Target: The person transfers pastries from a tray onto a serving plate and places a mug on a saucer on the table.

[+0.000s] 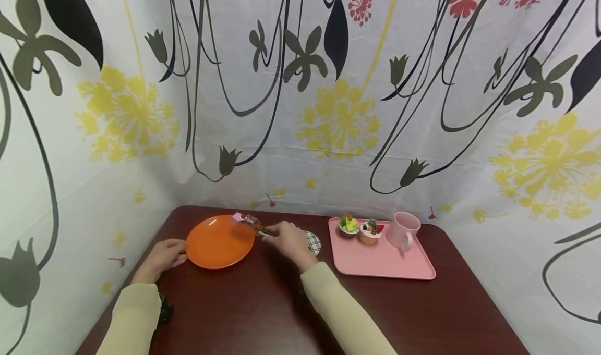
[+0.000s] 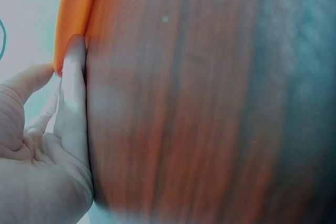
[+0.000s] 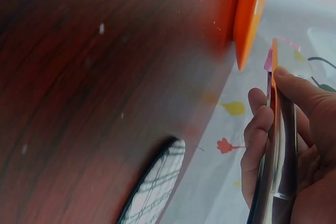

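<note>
An orange plate point(image 1: 217, 246) lies at the table's left side. My left hand point(image 1: 163, 258) pinches its left rim, the thumb on one side and fingers on the other in the left wrist view. My right hand point(image 1: 287, 240) grips shiny metal tongs point(image 1: 253, 223). Held in their tips is a small pink piece point(image 1: 237, 218), seen over the plate's far right part; its exact kind cannot be told. In the right wrist view the tongs point(image 3: 282, 156) run along the palm, with the thumb pressed on one arm.
Partly behind my right hand lies a round checked coaster point(image 1: 313, 243). On the right, a pink tray point(image 1: 375, 265) bears two cupcakes, one green-topped point(image 1: 349, 226) and one with berries point(image 1: 369, 233), and a pink mug point(image 1: 403, 232). Patterned cloth point(image 1: 291, 178) hangs behind the dark table point(image 1: 244, 313).
</note>
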Available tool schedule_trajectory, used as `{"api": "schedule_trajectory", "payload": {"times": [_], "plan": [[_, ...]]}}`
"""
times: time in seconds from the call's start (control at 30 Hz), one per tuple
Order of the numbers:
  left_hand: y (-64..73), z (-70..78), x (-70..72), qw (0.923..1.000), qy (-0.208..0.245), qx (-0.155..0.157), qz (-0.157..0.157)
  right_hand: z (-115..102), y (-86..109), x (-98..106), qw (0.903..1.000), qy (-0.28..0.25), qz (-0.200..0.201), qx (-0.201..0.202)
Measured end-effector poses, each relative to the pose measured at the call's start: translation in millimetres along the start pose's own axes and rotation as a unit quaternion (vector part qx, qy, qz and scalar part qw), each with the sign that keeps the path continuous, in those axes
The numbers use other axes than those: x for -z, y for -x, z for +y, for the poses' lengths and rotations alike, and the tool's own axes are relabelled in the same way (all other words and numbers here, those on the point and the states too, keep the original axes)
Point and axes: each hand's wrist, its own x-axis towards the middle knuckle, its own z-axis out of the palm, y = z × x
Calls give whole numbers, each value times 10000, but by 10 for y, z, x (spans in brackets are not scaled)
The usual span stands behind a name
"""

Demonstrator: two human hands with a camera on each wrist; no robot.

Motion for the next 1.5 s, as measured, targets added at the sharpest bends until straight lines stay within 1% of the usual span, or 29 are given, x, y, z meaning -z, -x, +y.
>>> {"api": "schedule_trajectory", "payload": {"times": [0.13,0.17,0.37,0.5,0.63,0.8,0.97,1.2,1.5], "plan": [[33,0,21,10000,-56,-34,35,-27,-82,-89,9999,-70,-99,-21],[37,0,23,9999,-73,-87,6,-33,-99,-101,9999,-71,-117,-47],[66,16,8,9998,-34,-176,-45,-74,-168,-124,9995,-71,-268,-176],[86,29,31,9999,-43,-159,-18,-106,-193,-128,9993,24,-333,-156],[76,63,34,9999,-59,-86,44,-108,-193,-116,9993,90,-362,-71],[62,52,24,9999,-34,-84,62,-139,-198,-131,9988,110,-455,-159],[64,41,-2,9999,-34,-91,60,-170,-225,-161,9986,168,-477,-157],[107,68,-32,9999,-30,-152,34,-127,-247,-242,9978,331,-521,-222],[83,62,-9,9998,-30,-182,26,-51,-241,-230,9990,48,-439,-119]]}}
